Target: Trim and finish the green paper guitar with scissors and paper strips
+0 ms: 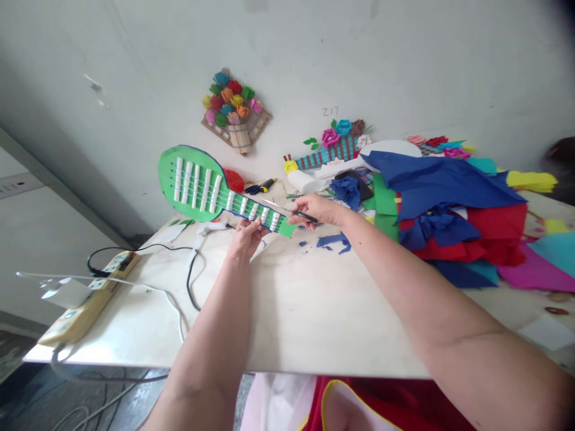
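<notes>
Both forearms extend forward above the pale desk [305, 311]. The left hand [247, 238], thumb uppermost, grips the lower edge of the neck of a green guitar-shaped piece with white rolled strips and thin strings [204, 191], held raised over the desk. The right hand [317, 209] holds black-handled metal scissors [283, 209], blades pointing left across the neck; blade contact cannot be determined. Torn blue scraps [332, 240] lie near the right hand.

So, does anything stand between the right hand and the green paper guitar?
Only the scissors in the right hand, which reach the upper edge of the green paper guitar near its narrow end. Nothing else visible lies between them: the left hand holds the guitar from below, farther left.
</notes>
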